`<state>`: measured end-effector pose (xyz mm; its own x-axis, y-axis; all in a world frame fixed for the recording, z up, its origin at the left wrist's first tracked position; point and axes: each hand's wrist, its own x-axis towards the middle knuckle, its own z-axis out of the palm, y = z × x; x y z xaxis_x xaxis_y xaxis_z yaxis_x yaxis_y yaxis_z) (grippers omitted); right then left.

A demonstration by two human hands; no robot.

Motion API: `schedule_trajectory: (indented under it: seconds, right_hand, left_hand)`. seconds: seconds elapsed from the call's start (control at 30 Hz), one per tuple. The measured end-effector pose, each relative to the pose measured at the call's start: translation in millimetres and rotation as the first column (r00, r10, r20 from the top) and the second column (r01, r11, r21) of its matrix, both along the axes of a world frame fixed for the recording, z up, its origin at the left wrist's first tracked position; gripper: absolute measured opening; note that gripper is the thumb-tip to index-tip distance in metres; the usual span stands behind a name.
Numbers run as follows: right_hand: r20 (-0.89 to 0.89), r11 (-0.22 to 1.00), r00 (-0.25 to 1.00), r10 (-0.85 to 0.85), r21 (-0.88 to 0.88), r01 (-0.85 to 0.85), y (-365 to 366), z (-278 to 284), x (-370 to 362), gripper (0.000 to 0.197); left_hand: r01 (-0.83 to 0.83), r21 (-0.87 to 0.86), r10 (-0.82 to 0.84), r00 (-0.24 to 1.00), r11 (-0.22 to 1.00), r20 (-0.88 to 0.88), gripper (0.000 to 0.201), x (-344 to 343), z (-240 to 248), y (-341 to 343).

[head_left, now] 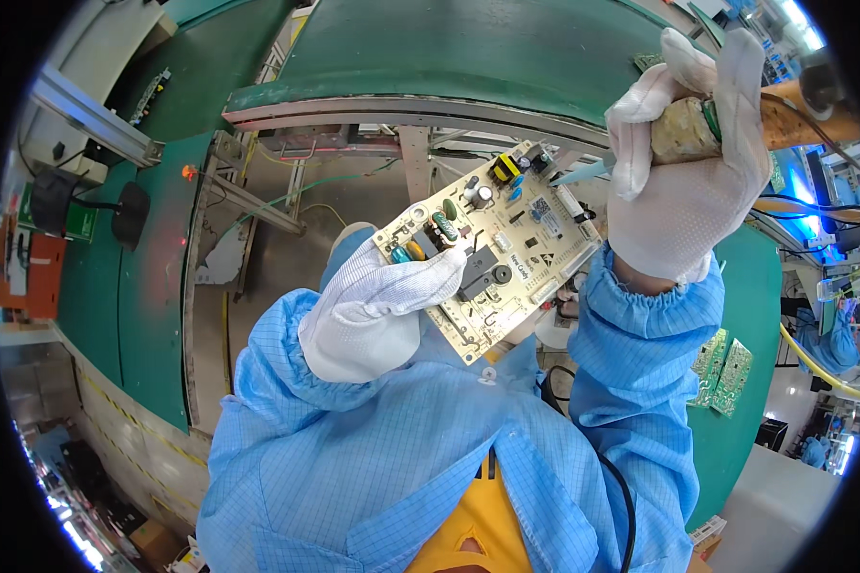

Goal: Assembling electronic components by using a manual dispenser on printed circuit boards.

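My left hand [384,307], in a white glove, is closed on the left edge of a cream circuit board [516,310], thumb on top. The board is tilted in front of my chest and carries capacitors, a yellow-and-black transformer, connectors and a black relay-like block. My gloved right hand [683,181] is raised at the board's upper right. It is wrapped round the worn, tan grip of a hand tool [683,132], whose kind I cannot make out. The tool's pale tapered tip points at the connectors on the board's upper right edge; contact is unclear.
Beyond the board runs a green-topped bench [430,57] with a metal edge. Another green surface [143,286] stands at the left. Several circuit boards [726,372] lie on the green surface at right. A yellow hose [822,363] and dark cables hang at right, near a person in blue.
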<state>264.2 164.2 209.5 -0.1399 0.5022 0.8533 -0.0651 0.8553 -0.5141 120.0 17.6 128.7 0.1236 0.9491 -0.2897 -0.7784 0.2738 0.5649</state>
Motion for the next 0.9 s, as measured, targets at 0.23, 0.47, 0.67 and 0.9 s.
schedule_trajectory:
  seconds: [0.23,0.47,0.67,0.9]
  right_hand:
    - [-0.020,0.998,0.998,0.059,0.003,-0.059,7,-1,2,0.029]
    - [-0.301,0.835,0.800,0.519,-0.022,-0.550,12,-2,1,0.045]
    - [0.209,0.983,0.961,-0.181,0.031,0.179,-21,16,6,0.052]
    - [-0.238,0.898,0.877,0.417,-0.038,-0.437,-1,4,-1,0.047]
  left_hand:
    - [0.002,-0.043,-0.003,0.999,0.999,-0.044,0.032,0,5,-1]
    - [-0.004,-0.043,0.002,0.999,0.999,-0.043,0.033,-1,5,0]
    - [-0.106,-0.039,0.108,0.993,0.994,0.050,0.033,-4,-4,3]
    - [-0.188,0.019,0.166,0.813,0.982,-0.558,0.029,-7,-16,-2]
